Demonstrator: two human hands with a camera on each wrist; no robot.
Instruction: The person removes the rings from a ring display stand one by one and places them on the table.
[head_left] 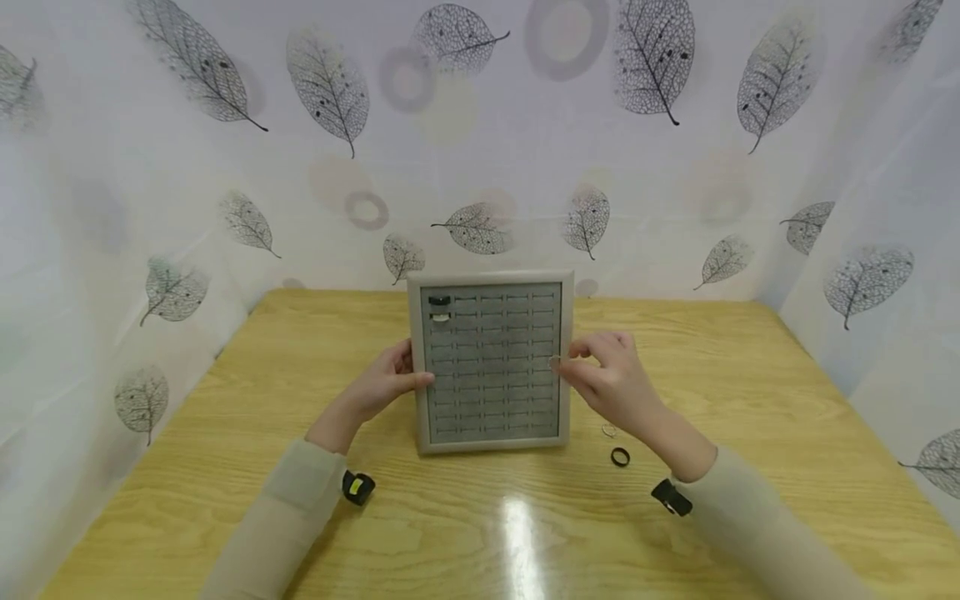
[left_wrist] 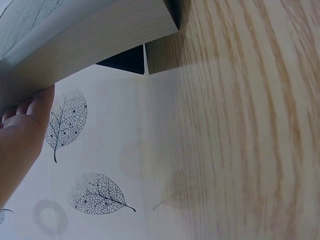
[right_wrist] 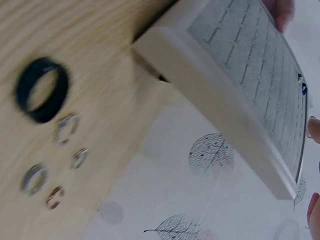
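Note:
A ring display board [head_left: 491,400] with a pale frame and a grey slotted pad stands tilted on the table. My left hand [head_left: 378,382] grips its left edge, thumb on the front and fingers behind. Two rings sit in the leftmost column: a black ring [head_left: 439,300] in the top slot and a silvery ring [head_left: 441,317] just below. Near the board's right edge, my right hand [head_left: 609,379] pinches a thin silvery ring [head_left: 551,363] between thumb and index finger, close to the pad; whether it touches a slot I cannot tell.
Right of the board, several loose rings lie on the wooden table [head_left: 330,333]: a wide black ring [right_wrist: 61,95], several silvery ones such as a plain band [right_wrist: 27,179], and a copper-coloured ring [right_wrist: 51,194]. Behind hangs a leaf-printed curtain [head_left: 525,158].

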